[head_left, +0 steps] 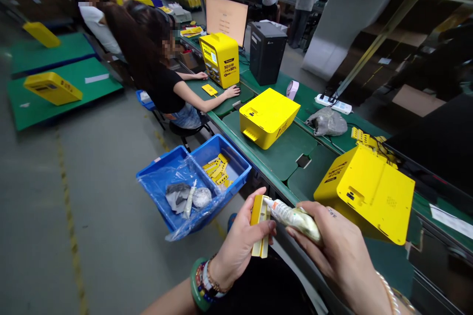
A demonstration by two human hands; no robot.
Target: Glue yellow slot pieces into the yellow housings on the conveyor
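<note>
My left hand (pixel 244 236) is closed around a small yellow plastic part (pixel 260 224), its pale inner side turned to the right. In my right hand (pixel 338 241) is a squeezed white glue tube (pixel 295 219), its nozzle pointing left at the upper end of the part. Nozzle and part look to be touching or very close. Beyond my right hand, a large yellow box-shaped unit (pixel 369 192) lies on the green work line. Below and left of the line, a blue bin (pixel 194 155) holds small yellow parts (pixel 218 170), plastic bags and another tube (pixel 189 199).
A second yellow unit (pixel 269 115) lies farther along the line (pixel 288 157). A seated co-worker (pixel 158 69) rests both hands near an upright yellow unit (pixel 219 61). A grey plastic bag (pixel 327 121), a power strip (pixel 333 104) and a tape roll (pixel 291 89) lie along the back.
</note>
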